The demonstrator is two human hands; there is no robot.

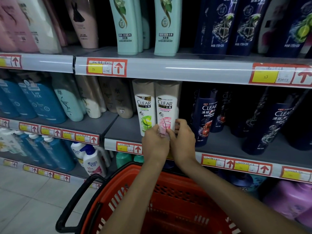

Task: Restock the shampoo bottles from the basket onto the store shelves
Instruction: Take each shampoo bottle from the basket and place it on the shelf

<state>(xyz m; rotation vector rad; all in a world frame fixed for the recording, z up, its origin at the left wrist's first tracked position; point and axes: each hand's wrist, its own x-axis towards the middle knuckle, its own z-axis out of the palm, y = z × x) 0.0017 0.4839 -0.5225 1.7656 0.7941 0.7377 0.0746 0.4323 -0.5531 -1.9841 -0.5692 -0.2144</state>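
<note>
A white Clear shampoo bottle with a pink label stands upright on the middle shelf, right beside a white Clear bottle with a green label. My left hand and my right hand both grip the pink-label bottle at its base, fingers curled round its lower end. Below my forearms sits the red shopping basket with a black handle; no bottles show in the part of it I can see.
Dark blue Clear bottles stand to the right on the same shelf, beige and teal bottles to the left. Mint-green bottles line the shelf above. Red and yellow price tags run along the shelf edges. Tiled floor lies lower left.
</note>
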